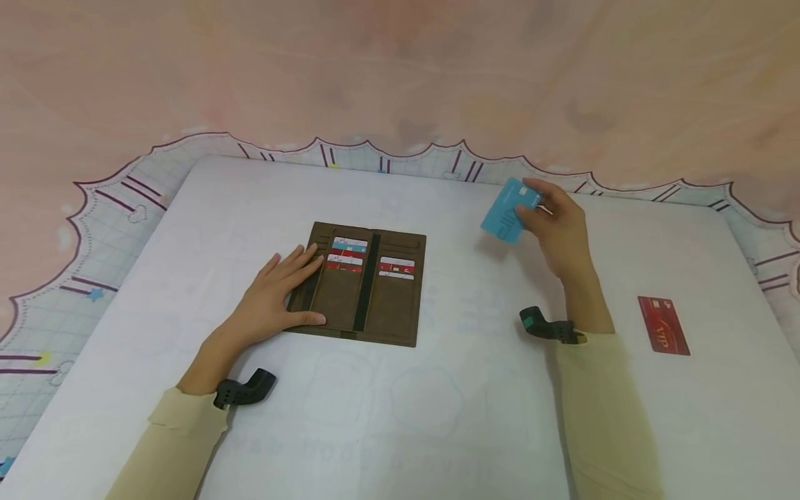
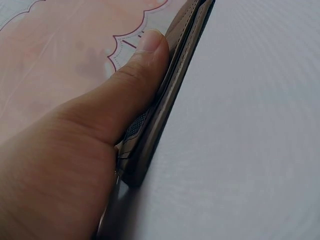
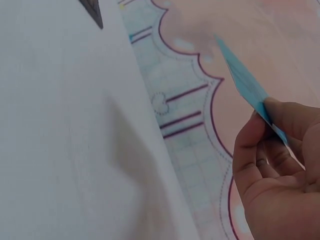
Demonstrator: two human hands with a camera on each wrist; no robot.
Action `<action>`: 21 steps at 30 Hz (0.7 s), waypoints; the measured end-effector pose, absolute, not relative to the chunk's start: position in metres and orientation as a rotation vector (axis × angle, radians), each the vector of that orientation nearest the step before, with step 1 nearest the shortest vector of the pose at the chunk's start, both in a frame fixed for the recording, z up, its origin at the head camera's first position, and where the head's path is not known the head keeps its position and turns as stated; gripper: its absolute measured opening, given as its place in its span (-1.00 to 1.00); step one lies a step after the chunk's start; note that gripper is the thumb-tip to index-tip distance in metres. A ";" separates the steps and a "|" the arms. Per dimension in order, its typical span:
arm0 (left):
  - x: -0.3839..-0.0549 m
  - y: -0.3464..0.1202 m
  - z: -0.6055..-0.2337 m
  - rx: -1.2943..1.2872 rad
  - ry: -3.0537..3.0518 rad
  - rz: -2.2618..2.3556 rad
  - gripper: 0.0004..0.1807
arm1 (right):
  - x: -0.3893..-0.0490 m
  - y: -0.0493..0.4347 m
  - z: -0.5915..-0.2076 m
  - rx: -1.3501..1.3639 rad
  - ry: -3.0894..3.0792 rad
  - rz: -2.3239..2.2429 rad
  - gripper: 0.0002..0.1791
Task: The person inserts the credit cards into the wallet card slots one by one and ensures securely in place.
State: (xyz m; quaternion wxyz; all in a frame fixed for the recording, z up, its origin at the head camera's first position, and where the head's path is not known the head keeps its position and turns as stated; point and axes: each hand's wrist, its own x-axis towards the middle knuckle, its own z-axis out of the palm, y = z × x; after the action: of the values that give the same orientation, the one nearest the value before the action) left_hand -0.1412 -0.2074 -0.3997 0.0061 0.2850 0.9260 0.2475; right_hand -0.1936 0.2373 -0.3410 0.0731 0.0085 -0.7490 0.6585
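A brown wallet [image 1: 390, 312] lies unfolded on the white surface, several cards [image 1: 346, 253] showing in its left and right slots. My left hand [image 1: 275, 292] rests with spread, straight fingers on the wallet's left side. The left wrist view shows the thumb along the wallet's stitched edge [image 2: 170, 100]. Off to the right, my right hand [image 1: 559, 222] pinches a light blue card [image 1: 503, 215] between thumb and fingers, held tilted above the surface. Seen nearly edge-on, that blue card [image 3: 245, 82] appears in the right wrist view with its shadow below.
A red card marked VIP [image 1: 664, 326] lies on the white sheet [image 1: 475, 417], right of my right forearm. Behind the sheet runs a cloth with a scalloped printed border [image 1: 412, 158]. Each wrist wears a small black device [image 1: 246, 389].
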 end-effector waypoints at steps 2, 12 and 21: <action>-0.141 -0.208 -0.400 0.892 2.898 0.774 0.07 | -0.196 0.230 -0.341 0.039 -2.244 2.004 -0.52; -0.142 -0.209 -0.400 0.894 2.903 0.768 0.07 | -0.204 0.189 -0.344 0.151 -2.297 1.971 -0.52; -0.141 -0.208 -0.400 0.903 2.898 0.776 0.07 | -0.209 0.155 -0.352 0.188 -2.288 2.012 -0.53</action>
State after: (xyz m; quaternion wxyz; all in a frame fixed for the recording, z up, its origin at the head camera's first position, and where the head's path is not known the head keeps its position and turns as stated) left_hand -0.1415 -0.2082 -0.4003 0.0043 0.2882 0.9250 0.2477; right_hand -0.2088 0.1551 -0.3515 0.0446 0.0614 -0.7488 0.6585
